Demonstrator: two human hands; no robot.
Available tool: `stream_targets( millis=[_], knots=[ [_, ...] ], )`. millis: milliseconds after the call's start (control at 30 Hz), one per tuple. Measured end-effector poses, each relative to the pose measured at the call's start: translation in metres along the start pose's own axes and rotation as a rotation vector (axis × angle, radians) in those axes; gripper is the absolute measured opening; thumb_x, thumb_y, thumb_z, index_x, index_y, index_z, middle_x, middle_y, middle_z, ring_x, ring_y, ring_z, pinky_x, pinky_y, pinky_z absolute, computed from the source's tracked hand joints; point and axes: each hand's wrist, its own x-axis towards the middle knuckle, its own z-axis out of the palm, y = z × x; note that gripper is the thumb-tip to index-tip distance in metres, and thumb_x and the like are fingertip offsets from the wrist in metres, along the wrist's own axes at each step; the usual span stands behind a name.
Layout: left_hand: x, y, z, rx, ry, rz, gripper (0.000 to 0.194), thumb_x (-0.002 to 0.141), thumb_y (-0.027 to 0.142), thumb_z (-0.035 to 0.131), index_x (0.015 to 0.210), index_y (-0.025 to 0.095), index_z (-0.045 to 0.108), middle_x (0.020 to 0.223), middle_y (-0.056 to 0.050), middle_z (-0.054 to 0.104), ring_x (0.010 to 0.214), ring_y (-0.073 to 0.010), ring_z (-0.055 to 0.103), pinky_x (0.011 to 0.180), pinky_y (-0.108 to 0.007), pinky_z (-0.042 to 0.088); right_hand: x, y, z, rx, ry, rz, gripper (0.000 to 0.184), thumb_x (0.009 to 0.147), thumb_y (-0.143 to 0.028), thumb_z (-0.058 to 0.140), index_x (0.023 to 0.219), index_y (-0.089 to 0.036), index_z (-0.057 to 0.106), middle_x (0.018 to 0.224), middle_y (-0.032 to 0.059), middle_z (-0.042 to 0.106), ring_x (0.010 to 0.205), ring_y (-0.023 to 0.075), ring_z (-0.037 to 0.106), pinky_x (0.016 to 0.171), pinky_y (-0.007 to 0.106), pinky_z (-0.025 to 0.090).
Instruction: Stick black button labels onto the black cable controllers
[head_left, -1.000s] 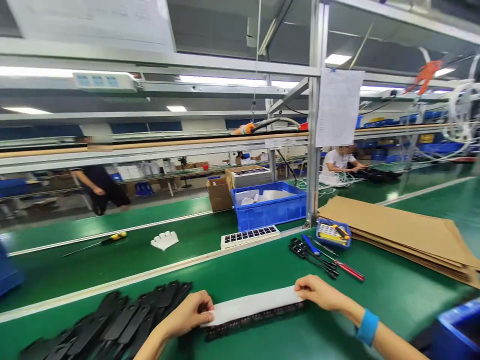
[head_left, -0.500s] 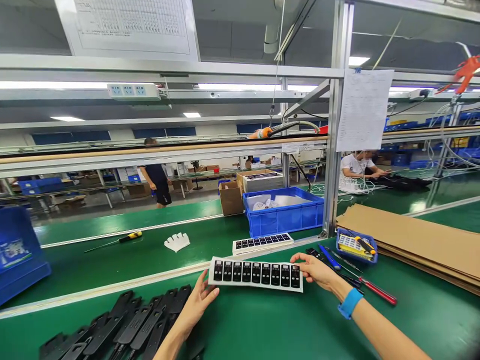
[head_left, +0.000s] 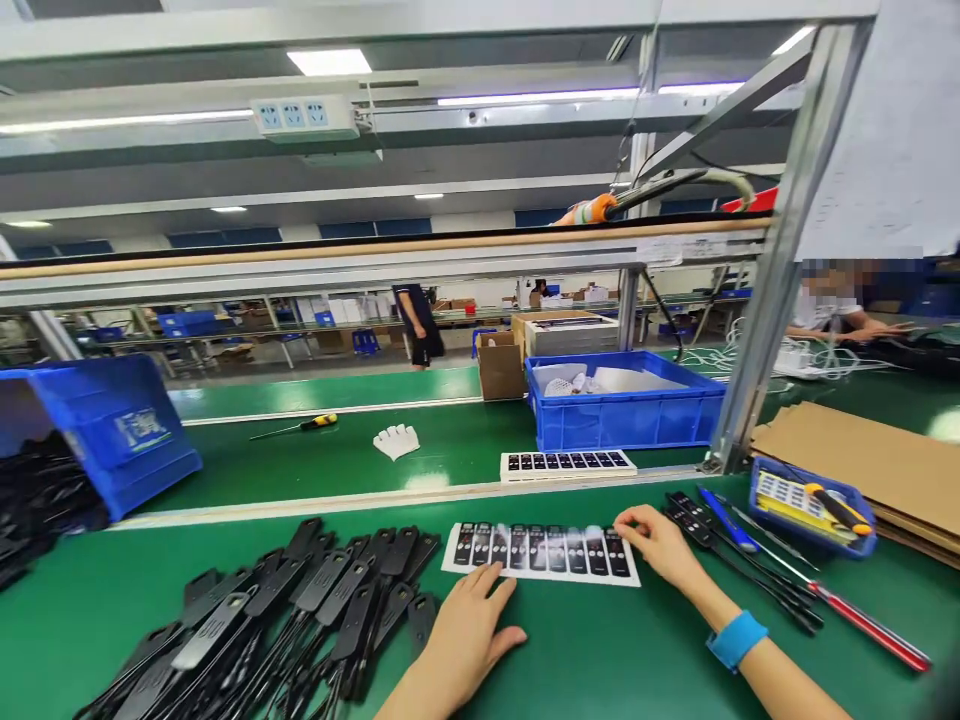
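Observation:
A white sheet of black labels [head_left: 536, 553] lies on the green bench in front of me. My left hand [head_left: 472, 630] is open at its lower left edge, fingers spread and fingertips against the sheet. At the sheet's upper right corner, my right hand [head_left: 656, 545] pinches the edge by the last label between thumb and forefinger; whether a label is lifted is too small to tell. Left of my left hand lies a heap of black plastic housings with cables [head_left: 322, 590]. To the right of my right hand are several black corded parts [head_left: 694, 520].
Further back are a stack of label sheets [head_left: 568, 465], a blue crate [head_left: 626, 415], a white glove [head_left: 396, 441] and a yellow-handled screwdriver [head_left: 319, 422]. A red screwdriver [head_left: 870, 625], small blue tray [head_left: 814, 505] and cardboard sheets [head_left: 870, 450] lie right. A metal post [head_left: 784, 230] rises there.
The label sheet has gone from being held up between both hands to lying on the bench. My left hand has let go of its left end. The view has turned left and down.

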Motion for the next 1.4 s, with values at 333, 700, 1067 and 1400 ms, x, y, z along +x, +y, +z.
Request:
stream_targets(
  millis=[333,700,1067,1400],
  knots=[
    [-0.003,0.005,-0.036,0.317,0.047,-0.269,0.048,0.086,0.026,0.057,0.131,0.012,0.047,0.13,-0.021,0.049,0.119,-0.0334,0.048,0.094,-0.046,0.043,-0.001,-0.016,-0.019,0.307,0.455,0.012,0.053,0.052,-0.056,0.073,0.085,-0.017,0.059,0.08,0.0006,0.052,0.068,0.011,0.047,0.049,0.017,0.041],
    [-0.011,0.023,-0.017,0.218,-0.051,-0.398,0.061,0.08,0.013,0.055,0.139,0.016,0.037,0.101,-0.019,0.061,0.084,-0.0314,0.063,0.067,-0.038,0.047,-0.049,-0.076,0.057,0.48,-0.009,0.028,0.038,0.068,-0.052,0.073,0.082,-0.021,0.058,0.073,-0.0006,0.047,0.069,0.0131,0.043,0.05,0.018,0.043],
    [-0.015,0.05,0.006,-1.731,-0.011,-0.389,0.041,0.071,0.036,0.071,0.101,0.013,0.055,0.083,-0.002,0.053,0.065,-0.0089,0.05,0.063,-0.022,0.045,-0.091,-0.066,0.072,0.509,-0.211,-0.065,0.025,0.084,-0.045,0.061,0.088,-0.022,0.052,0.073,-0.003,0.043,0.058,0.0089,0.044,0.052,0.021,0.042],
    [-0.023,0.059,0.003,-1.837,-0.125,-0.333,0.062,0.066,0.018,0.076,0.121,0.012,0.047,0.1,-0.013,0.065,0.088,-0.0231,0.066,0.08,-0.033,0.051,-0.101,-0.071,0.081,0.221,-0.264,-0.046,0.032,0.081,-0.048,0.061,0.082,-0.017,0.056,0.071,-0.0009,0.05,0.047,0.0066,0.041,0.041,0.018,0.036]
  ],
)
